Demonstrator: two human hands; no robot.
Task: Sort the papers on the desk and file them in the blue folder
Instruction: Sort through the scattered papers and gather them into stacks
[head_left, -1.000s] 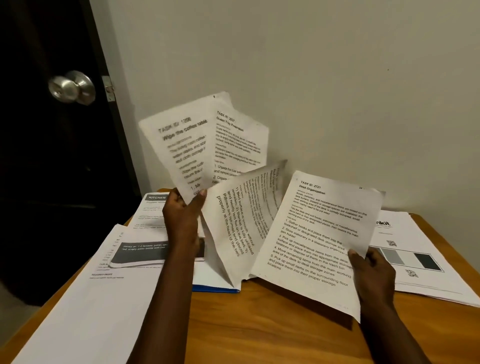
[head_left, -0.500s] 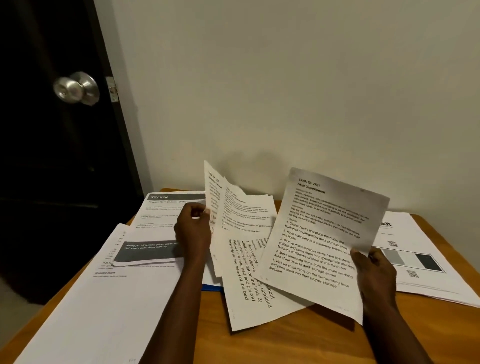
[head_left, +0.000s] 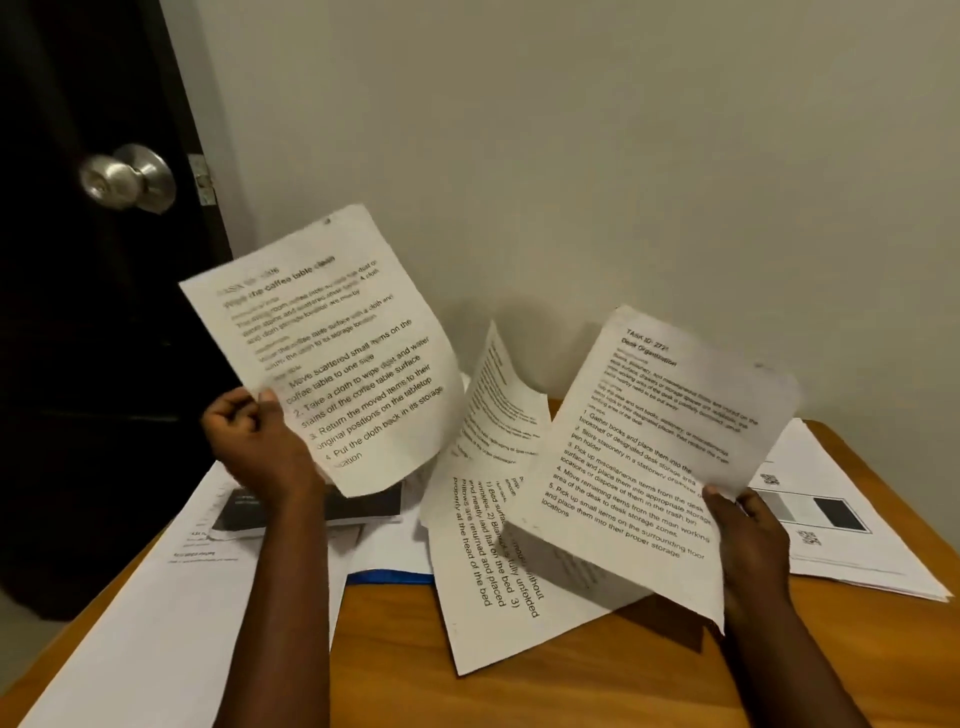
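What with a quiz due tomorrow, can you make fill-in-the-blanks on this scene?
1. The left hand holds the left sheet, about wiping the coffee ____.
2. The right hand holds the right sheet, titled Desk ____.
3. The folder edge showing on the desk is ____.
Missing: table; Organization; blue.

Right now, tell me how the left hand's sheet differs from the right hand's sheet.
The left hand holds the coffee table sheet high, by its left edge; the right hand holds the Desk Organization sheet lower, over the desk, by its right edge. Both are white with numbered steps.
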